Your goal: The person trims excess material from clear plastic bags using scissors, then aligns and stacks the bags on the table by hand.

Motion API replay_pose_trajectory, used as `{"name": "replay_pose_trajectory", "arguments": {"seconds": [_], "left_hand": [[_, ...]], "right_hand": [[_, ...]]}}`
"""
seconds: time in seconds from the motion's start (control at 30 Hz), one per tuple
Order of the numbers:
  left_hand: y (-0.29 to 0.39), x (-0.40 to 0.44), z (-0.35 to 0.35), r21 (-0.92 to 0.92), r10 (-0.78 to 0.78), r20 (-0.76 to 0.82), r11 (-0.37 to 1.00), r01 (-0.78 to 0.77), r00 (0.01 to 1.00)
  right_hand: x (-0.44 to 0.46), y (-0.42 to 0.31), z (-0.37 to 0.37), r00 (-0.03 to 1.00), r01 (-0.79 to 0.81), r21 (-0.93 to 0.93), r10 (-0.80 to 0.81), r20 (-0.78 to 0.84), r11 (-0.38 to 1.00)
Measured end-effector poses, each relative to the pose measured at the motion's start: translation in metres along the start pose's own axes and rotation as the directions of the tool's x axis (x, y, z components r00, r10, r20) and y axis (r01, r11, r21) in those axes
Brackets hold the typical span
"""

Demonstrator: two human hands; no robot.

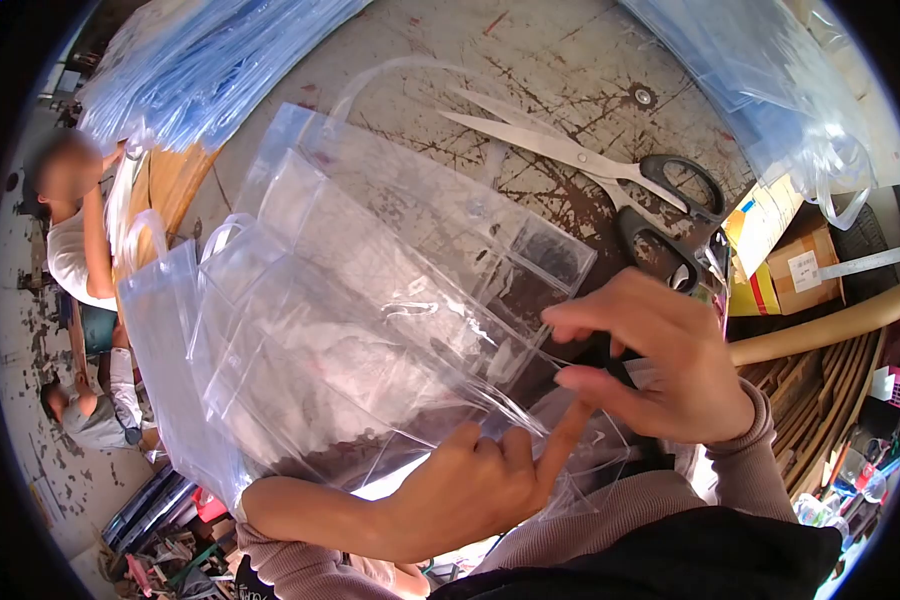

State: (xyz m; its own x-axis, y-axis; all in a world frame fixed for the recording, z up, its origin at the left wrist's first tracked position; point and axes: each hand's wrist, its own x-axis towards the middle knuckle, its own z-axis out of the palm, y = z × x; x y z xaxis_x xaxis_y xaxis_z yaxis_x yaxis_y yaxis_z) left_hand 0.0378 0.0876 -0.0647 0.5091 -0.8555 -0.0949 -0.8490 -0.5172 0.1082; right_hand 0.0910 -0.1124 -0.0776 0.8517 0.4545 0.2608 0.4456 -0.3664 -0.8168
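Clear plastic bags (315, 385) lie overlapped across the near half of the worktable (570, 60), right in front of the body I am looking down from, with looped handles sticking up at their left side. From my remote seat I see the left hand (470, 480) coming in from the lower left and lying over the near edge of the plastic, index finger stretched toward the right thumb and the other fingers curled; I cannot tell whether it pinches any of the film. On my right, the right hand (665, 355) is at the right-hand end of the bags, thumb and fingers parted by a narrow gap, with the plastic's edge close to the fingertips. Beyond it I have scissors (582, 159) on the scratched tabletop, blades spread slightly and pointing to the upper left, black handles nearer the right hand. Bluish plastic stacks (210, 75) sit at the far left, and another bluish pile (745, 75) at the far right. Past that pile's near end I make out a cardboard box (818, 262) with a white label. Off to the left, two people (78, 255) show beside the table.
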Motion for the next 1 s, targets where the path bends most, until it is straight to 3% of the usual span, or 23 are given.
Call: {"name": "replay_pose_trajectory", "arguments": {"seconds": [0.03, 0.07, 0.13, 0.17, 0.27, 0.3, 0.33, 0.37, 0.47, 0.6, 0.67, 0.77, 0.83, 1.0], "left_hand": [[-0.001, 0.0, -0.001, 0.021, 0.039, 0.001, 0.999, -0.039, 0.999], [-0.002, 0.0, -0.003, 0.026, 0.038, -0.002, 0.999, -0.038, 0.999], [-0.004, 0.002, -0.007, 0.013, 0.212, -0.024, 0.977, -0.211, 0.977], [-0.006, 0.003, -0.008, 0.02, 0.212, -0.027, 0.977, -0.211, 0.977], [-0.013, 0.01, -0.005, 0.049, 0.158, -0.157, 0.987, -0.152, 0.975], [-0.017, 0.014, -0.003, 0.105, 0.066, -0.216, 0.993, -0.044, 0.974], [-0.019, 0.017, 0.0, 0.15, -0.023, -0.274, 0.987, 0.066, 0.962], [-0.018, 0.018, 0.009, 0.151, -0.023, -0.28, 0.986, 0.068, 0.96], [-0.011, 0.018, 0.034, 0.176, -0.039, -0.2, 0.982, 0.075, 0.979], [-0.01, 0.018, 0.038, 0.12, -0.024, -0.221, 0.991, 0.051, 0.975], [-0.01, 0.017, 0.039, 0.171, 0.014, -0.208, 0.985, 0.022, 0.978], [-0.007, 0.017, 0.046, 0.187, 0.039, -0.246, 0.982, 0.008, 0.968], [-0.009, 0.017, 0.046, 0.201, 0.039, -0.25, 0.979, 0.013, 0.967], [-0.015, 0.02, 0.038, 0.183, -0.037, -0.202, 0.98, 0.075, 0.979]], "right_hand": [[-0.001, 0.002, 0.004, 0.987, -0.1, 0.128, 0.082, 0.138, 0.987], [0.0, 0.005, 0.008, 0.991, -0.001, 0.026, -0.003, 0.132, 1.0], [0.002, 0.009, 0.006, 0.988, 0.03, 0.017, -0.032, 0.15, 0.999], [0.002, 0.01, 0.004, 0.984, 0.054, 0.008, -0.055, 0.169, 0.998], [0.0, 0.016, -0.001, 0.976, 0.151, -0.05, -0.141, 0.168, 0.987], [0.001, 0.014, -0.004, 0.974, 0.161, -0.062, -0.148, 0.172, 0.985], [0.0, 0.011, -0.007, 0.976, 0.196, -0.224, -0.168, 0.137, 0.955], [0.0, 0.01, -0.009, 0.975, 0.22, -0.38, -0.194, 0.105, 0.899], [0.0, 0.019, -0.012, 0.955, 0.296, -0.47, -0.25, 0.159, 0.832], [0.005, 0.021, -0.011, 0.932, 0.363, -0.525, -0.307, 0.194, 0.77], [0.016, 0.024, -0.014, 0.924, 0.371, -0.637, -0.34, 0.177, 0.676], [0.045, 0.031, -0.011, 0.901, 0.403, -0.647, -0.404, 0.156, 0.647], [0.056, 0.024, -0.003, 0.911, 0.396, -0.642, -0.366, 0.188, 0.656], [0.08, 0.031, 0.008, 0.88, 0.432, -0.668, -0.445, 0.165, 0.606]]}}
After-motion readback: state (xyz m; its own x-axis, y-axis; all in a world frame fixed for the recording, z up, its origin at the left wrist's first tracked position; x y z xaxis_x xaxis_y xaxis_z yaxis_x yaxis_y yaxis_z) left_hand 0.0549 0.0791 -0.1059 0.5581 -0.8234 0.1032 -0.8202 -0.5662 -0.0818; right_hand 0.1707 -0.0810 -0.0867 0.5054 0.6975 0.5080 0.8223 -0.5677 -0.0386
